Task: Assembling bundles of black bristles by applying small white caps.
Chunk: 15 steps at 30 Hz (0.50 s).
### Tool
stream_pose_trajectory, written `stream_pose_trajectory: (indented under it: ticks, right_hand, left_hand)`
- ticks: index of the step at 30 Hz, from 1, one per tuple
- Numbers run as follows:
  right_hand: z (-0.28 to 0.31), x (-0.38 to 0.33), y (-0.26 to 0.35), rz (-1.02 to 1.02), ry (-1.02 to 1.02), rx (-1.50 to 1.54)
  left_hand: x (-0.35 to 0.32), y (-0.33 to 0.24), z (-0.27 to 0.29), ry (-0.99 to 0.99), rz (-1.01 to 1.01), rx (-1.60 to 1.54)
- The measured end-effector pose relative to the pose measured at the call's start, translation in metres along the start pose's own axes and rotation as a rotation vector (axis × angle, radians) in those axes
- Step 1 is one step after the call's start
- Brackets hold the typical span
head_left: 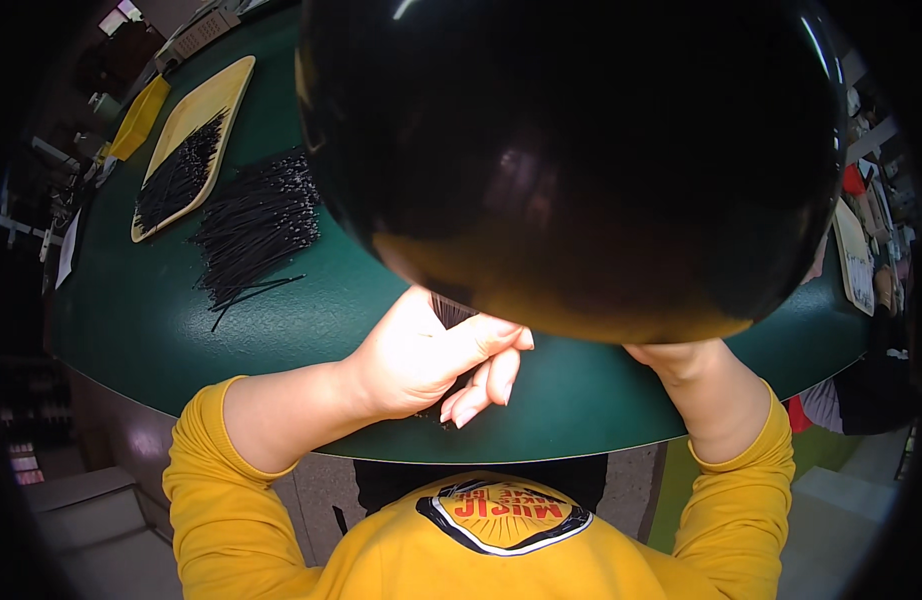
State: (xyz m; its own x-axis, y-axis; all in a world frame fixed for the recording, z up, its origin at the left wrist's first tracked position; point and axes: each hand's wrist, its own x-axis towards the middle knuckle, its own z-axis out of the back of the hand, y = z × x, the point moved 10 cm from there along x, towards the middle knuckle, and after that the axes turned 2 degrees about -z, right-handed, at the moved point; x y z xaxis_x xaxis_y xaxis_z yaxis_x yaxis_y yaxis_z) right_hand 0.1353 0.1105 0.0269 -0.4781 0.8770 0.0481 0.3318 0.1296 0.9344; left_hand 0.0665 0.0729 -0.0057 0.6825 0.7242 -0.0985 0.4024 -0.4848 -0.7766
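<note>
Two bare hands rest at the edge of the dark green table (311,330). The left hand (431,360) pinches a small bundle of thin black sticks (449,312); a loose pile of similar sticks (256,225) lies well apart. The right hand (681,360) is mostly hidden, so I cannot tell its grip.

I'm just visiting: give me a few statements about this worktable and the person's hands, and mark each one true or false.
1. The tabletop is green. True.
2. A loose heap of thin black sticks lies on the table beside a yellow tray. True.
3. The yellow tray is bare. False: it also holds black sticks.
4. The left hand holds a small bundle of dark sticks. True.
5. The right hand is in full view. False: a large dark round shape hides most of it.
6. The sleeves are blue. False: they are yellow.
</note>
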Motion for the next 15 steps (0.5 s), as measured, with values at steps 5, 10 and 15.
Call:
stream_pose_trajectory:
  ticks: [5, 10, 15]
  right_hand:
    - [0.011, 0.001, -0.007, 0.008, 0.011, 0.158]
    - [-0.001, 0.002, -0.013, -0.051, 0.104, 0.081]
    - [-0.007, 0.001, -0.011, 0.004, 0.189, -0.013]
  left_hand:
    - [0.001, 0.003, 0.006, -0.039, 0.012, -0.031]
    - [-0.002, 0.002, 0.003, -0.043, 0.033, -0.001]
    - [0.0, 0.004, 0.001, -0.023, 0.032, -0.062]
